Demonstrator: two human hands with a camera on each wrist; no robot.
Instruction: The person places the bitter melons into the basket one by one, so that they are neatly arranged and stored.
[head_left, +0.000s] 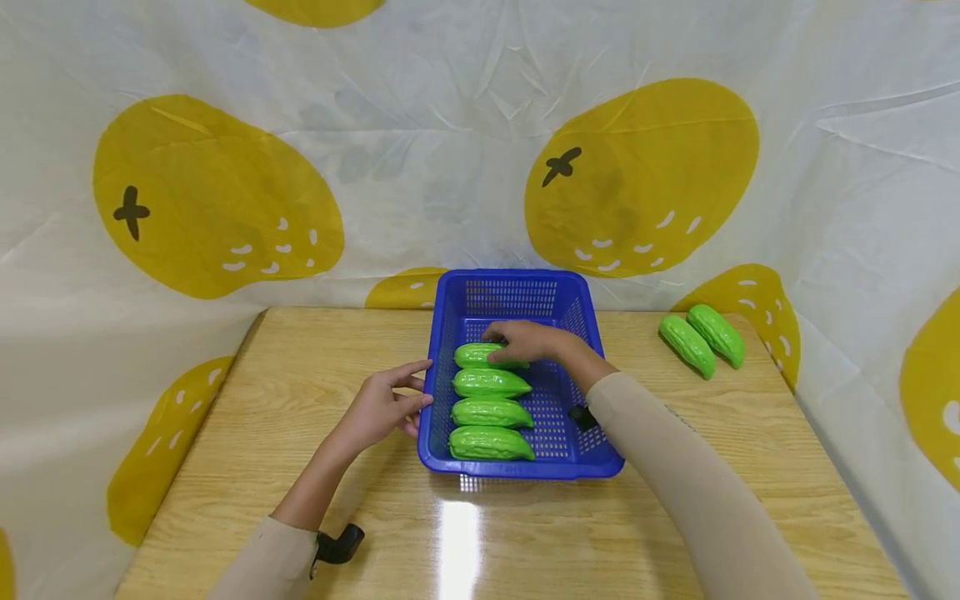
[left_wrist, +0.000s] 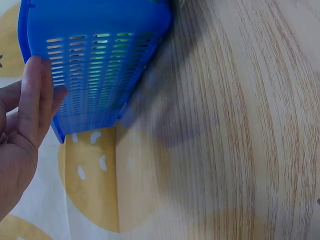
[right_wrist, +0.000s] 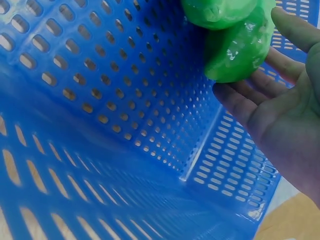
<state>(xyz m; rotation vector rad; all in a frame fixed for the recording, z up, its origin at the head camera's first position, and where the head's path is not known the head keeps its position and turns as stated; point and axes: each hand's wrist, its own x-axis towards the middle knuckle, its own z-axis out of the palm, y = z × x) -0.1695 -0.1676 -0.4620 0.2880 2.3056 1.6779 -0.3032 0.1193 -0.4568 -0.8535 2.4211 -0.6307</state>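
Note:
A blue plastic basket (head_left: pixel 510 471) with slotted walls stands on the table. Several glossy green bitter melons (head_left: pixel 492 443) lie in a column along its left side, tips pointing right. My right hand (head_left: pixel 528 340) reaches into the basket and holds the farthest bitter melon (head_left: pixel 471 356). In the right wrist view the thumb is on the near side of that bitter melon (right_wrist: pixel 237 57) and the fingers are behind it. Outside the basket, my left hand (head_left: pixel 382 404) touches the left rim with extended fingers; the left wrist view shows those fingers (left_wrist: pixel 31 95) against the slotted wall.
Two more bitter melons (head_left: pixel 701 340) lie side by side on the wooden table (head_left: pixel 337 350) at the back right. A white cloth (head_left: pixel 435 183) printed with yellow fruit hangs behind the table and along its sides, close to the basket's far end.

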